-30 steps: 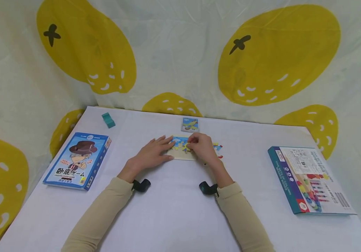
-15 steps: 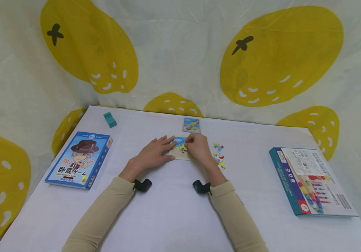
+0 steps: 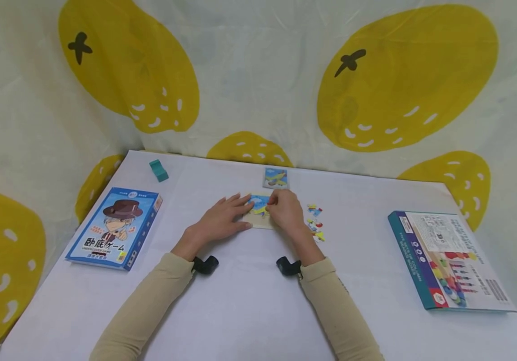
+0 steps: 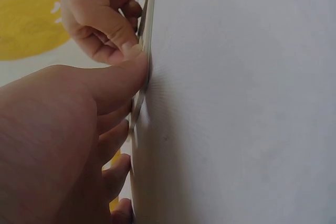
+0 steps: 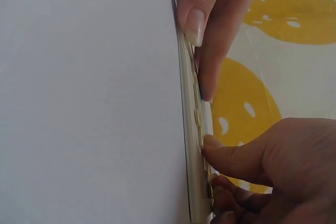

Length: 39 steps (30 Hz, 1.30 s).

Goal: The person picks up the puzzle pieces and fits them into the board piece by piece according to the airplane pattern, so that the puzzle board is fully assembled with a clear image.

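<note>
Only partly filled, the puzzle [image 3: 263,221] shows blue and yellow — left hand [image 3: 220,219] splayed, right hand [image 3: 287,211] pinching a piece [image 3: 268,205].

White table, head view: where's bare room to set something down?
Bare: between loose pieces and teal-edged box; between blue box and left hand; between the sleeves. Crowded: puzzle board, partly under that and the right hand.
</note>
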Motion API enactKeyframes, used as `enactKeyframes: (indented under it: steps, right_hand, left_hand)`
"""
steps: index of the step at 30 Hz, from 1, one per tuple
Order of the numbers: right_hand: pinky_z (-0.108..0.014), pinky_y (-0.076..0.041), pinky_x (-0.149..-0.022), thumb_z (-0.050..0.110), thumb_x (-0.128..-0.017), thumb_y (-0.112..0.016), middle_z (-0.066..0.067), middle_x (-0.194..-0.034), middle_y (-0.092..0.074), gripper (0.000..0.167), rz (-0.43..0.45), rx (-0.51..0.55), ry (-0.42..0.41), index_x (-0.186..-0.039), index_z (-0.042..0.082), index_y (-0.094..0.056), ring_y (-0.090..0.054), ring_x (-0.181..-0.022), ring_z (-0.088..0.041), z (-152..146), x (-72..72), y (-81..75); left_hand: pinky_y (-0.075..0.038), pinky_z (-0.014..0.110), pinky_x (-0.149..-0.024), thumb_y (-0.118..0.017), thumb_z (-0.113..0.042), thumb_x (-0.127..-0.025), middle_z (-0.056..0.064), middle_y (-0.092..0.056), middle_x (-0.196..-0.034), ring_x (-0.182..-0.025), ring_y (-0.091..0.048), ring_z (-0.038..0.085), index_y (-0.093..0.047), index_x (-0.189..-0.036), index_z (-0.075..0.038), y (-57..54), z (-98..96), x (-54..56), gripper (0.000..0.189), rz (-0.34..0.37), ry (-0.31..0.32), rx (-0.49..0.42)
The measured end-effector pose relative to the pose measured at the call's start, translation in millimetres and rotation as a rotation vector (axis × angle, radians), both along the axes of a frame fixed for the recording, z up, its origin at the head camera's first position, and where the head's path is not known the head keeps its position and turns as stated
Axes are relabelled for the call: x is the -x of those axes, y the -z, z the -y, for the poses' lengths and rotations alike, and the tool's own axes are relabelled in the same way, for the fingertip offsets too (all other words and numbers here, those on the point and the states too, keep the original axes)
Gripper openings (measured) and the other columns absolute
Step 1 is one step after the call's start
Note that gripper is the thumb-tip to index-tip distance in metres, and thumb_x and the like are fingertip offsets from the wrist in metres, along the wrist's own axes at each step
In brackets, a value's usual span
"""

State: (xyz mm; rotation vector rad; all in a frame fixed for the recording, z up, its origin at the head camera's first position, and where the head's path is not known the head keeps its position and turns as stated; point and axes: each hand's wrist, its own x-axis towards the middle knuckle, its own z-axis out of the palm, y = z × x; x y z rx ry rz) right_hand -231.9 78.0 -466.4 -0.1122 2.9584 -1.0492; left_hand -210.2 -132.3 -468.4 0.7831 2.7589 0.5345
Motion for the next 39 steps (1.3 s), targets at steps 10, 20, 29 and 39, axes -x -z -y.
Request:
enactKeyframes:
  steps: [10, 20, 29, 39]
  right_hand:
    - [-0.031, -0.044, -0.063, 0.018, -0.084, -0.079, -0.008, -0.081, -0.065, 0.016, 0.014, 0.015, 0.010, -0.081, 0.007, -0.068, -0.058, -0.078, -0.023, -7.4, 0.3, -0.7]
    - [-0.029, -0.044, -0.066, 0.016, -0.084, -0.077, -0.007, -0.079, -0.064, 0.013, 0.033, 0.076, -0.027, -0.081, 0.008, -0.068, -0.056, -0.078, -0.021, -14.5, 5.9, -0.1]
    - [-0.032, -0.046, -0.071, 0.004, -0.086, -0.063, -0.010, -0.088, -0.063, 0.013, 0.018, 0.113, -0.061, -0.096, 0.005, -0.071, -0.056, -0.082, -0.024, -38.0, 3.2, -11.2]
    - [-0.046, -0.050, -0.090, 0.005, -0.085, -0.064, -0.016, -0.119, -0.059, 0.035, 0.129, 0.015, 0.008, -0.120, 0.005, -0.065, -0.053, -0.107, -0.032, -93.5, -3.2, -24.3]
  left_hand:
    - [-0.018, 0.059, -0.123, -0.053, -0.046, -0.100, -0.002, -0.029, -0.164, -0.155, -0.020, 0.028, -0.035, -0.155, -0.023, -1.5, -5.5, -3.2, 0.062, -0.044, 0.028, 0.043]
    - [-0.017, 0.063, -0.121, -0.045, -0.043, -0.105, 0.002, -0.025, -0.166, -0.154, -0.019, 0.033, -0.035, -0.154, -0.034, -6.5, -6.5, -6.9, 0.052, -0.078, 0.054, 0.110]
    - [-0.016, 0.061, -0.122, -0.043, -0.046, -0.104, 0.000, -0.024, -0.166, -0.155, -0.018, 0.031, -0.035, -0.154, -0.037, -7.0, -5.0, -7.6, 0.051, -0.064, 0.037, 0.123]
    - [-0.015, 0.060, -0.123, -0.044, -0.045, -0.104, 0.000, -0.023, -0.166, -0.156, -0.016, 0.031, -0.035, -0.154, -0.037, -6.0, -6.5, -11.4, 0.051, -0.050, 0.037, 0.107]
